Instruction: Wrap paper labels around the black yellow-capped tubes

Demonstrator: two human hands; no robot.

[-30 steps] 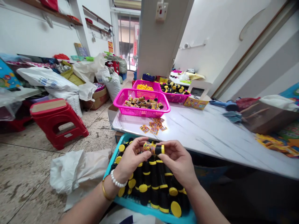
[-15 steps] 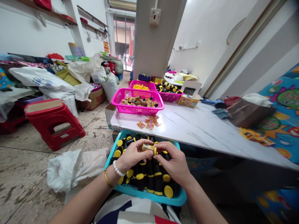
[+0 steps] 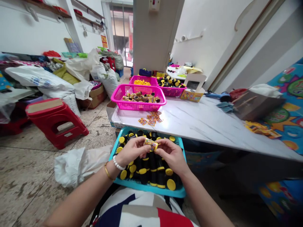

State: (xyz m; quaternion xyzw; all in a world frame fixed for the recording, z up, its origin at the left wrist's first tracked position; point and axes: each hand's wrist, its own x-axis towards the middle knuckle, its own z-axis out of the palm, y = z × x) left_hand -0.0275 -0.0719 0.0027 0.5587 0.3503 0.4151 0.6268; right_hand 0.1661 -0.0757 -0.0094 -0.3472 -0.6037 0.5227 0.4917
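Above the turquoise basket point(image 3: 151, 189), my left hand point(image 3: 133, 150) is closed on a small tube with a printed yellow label point(image 3: 151, 144). My right hand point(image 3: 170, 154) pinches the tube's right end, where a bit of yellow shows at the fingertips. Below both hands, the basket is full of black tubes with yellow caps point(image 3: 161, 179). Several flat printed labels point(image 3: 152, 118) lie on the white marbled table point(image 3: 196, 123) just beyond. The fingers hide part of the held tube.
A pink basket point(image 3: 139, 106) of small brownish printed tubes stands on the table. Behind it are a pink basket of yellow parts point(image 3: 142, 82) and another of black tubes point(image 3: 170, 82). A red stool point(image 3: 55, 121) and a white bag point(image 3: 71, 167) are on the floor at left.
The tube has turned so its printed face shows more. Its yellow-capped end is now mostly behind my right fingers. Both hands stay together over the basket, and the view has shifted slightly.
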